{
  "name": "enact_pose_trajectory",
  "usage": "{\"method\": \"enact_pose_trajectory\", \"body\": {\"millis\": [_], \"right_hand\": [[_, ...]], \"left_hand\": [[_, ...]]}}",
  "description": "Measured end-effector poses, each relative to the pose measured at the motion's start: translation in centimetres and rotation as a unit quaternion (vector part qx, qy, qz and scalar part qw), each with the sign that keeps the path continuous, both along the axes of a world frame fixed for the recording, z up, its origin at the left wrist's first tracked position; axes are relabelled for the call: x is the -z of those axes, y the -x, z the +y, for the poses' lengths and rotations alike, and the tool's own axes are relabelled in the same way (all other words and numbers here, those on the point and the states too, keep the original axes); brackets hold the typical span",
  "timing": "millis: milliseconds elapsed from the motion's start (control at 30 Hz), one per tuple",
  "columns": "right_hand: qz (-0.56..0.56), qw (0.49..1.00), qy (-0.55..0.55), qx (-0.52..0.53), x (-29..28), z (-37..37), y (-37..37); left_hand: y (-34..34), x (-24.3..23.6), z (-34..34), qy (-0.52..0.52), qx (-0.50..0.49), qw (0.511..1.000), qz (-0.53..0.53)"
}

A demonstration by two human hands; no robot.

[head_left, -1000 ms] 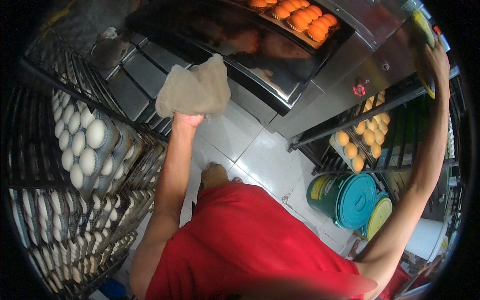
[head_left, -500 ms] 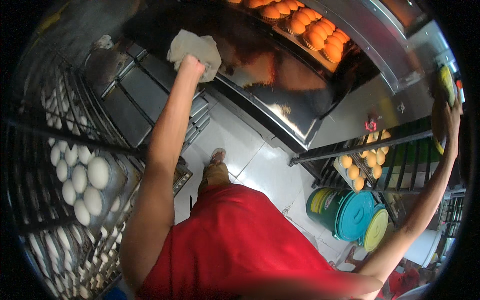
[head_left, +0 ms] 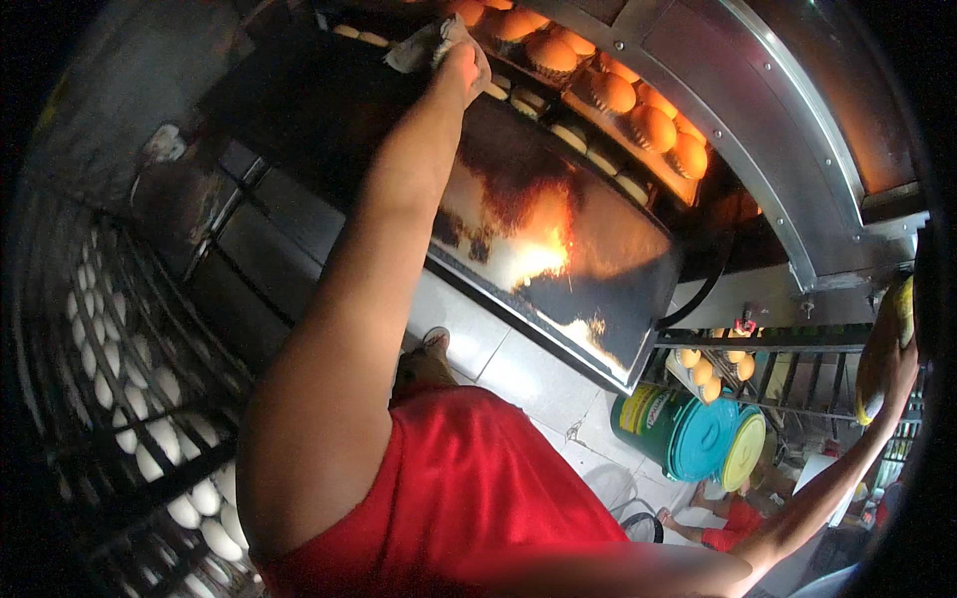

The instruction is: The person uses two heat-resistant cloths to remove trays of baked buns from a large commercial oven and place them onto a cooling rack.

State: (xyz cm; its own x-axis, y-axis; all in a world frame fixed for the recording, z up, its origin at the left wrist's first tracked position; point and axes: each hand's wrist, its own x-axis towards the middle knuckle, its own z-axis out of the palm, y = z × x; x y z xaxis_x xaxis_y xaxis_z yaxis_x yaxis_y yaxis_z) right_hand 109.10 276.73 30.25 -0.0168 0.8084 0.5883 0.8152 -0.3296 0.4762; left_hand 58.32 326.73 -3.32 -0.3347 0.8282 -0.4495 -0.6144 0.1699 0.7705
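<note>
the left hand [head_left: 461,68] is closed on a bunched gray cloth [head_left: 411,54] at the left part of the oven mouth, its arm crossing high above the lowered oven door [head_left: 608,244]. whether the cloth touches metal or only hangs at the opening i cannot tell; the knuckles hide it.

what matters here is how the baking tray [head_left: 673,186] lies from that grip. it sits inside the mouth, to the right of the left hand and a little lower in the view, and its near edge slants from upper left to lower right — roughly along the inner edge of the door. the domed buns [head_left: 653,130] stand on it in fluted cups, and more buns [head_left: 516,24] glow farther left, just beyond the wrapped fist. a row of pale rolls [head_left: 570,138] lies below the tray, between its near edge and the door.

the left hand is plainly the nearer one. the right hand [head_left: 900,371] is well apart, out at the right rim of the view, against a yellow-green pad [head_left: 905,311] — its fingers are too bent by the lens and too hidden to say whether they grip the pad or only press on it.
</note>
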Motion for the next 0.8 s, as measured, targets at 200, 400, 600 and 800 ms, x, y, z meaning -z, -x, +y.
{"method": "enact_pose_trajectory", "body": {"millis": [200,400,600,800], "right_hand": [[0.522,0.841,-0.137,0.040,11.4,-1.7,7.3],[0.709,0.704,-0.032,0.039,21.5,12.1,27.8],[0.958,0.260,0.049,-0.109,30.0,24.6,31.4],[0.983,0.108,0.098,-0.115,32.7,29.1,34.6]], "left_hand": [[-2.7,4.7,5.3,-0.001,0.115,0.988,0.100],[-0.4,5.6,5.5,-0.054,0.137,0.940,0.306],[3.2,3.4,2.5,-0.176,0.137,0.798,0.560],[10.9,3.2,-5.9,-0.216,0.127,0.639,0.727]]}}
